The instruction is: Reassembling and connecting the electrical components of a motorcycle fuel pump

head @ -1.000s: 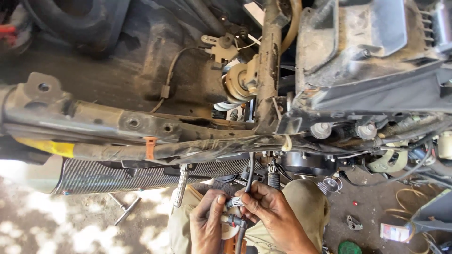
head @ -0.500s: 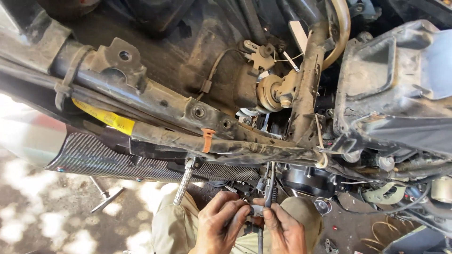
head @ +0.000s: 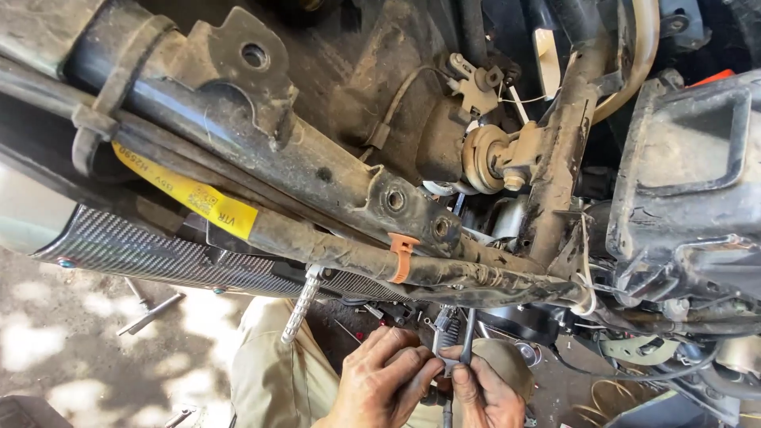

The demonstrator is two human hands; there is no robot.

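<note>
We work below a stripped motorcycle frame (head: 333, 178); its panels are already off. Our left hand (head: 380, 380) has its fingers pinched closed on a small metal clip (head: 453, 361) at the lower centre of the view. Our right hand (head: 487, 396) grips the same clip from beneath. The clip is not yet free of the thin rods (head: 468, 333) above it. To the left, loose tools (head: 147, 309) lie on sunlit concrete ground (head: 71, 364); this is an outdoor workspace.
</note>
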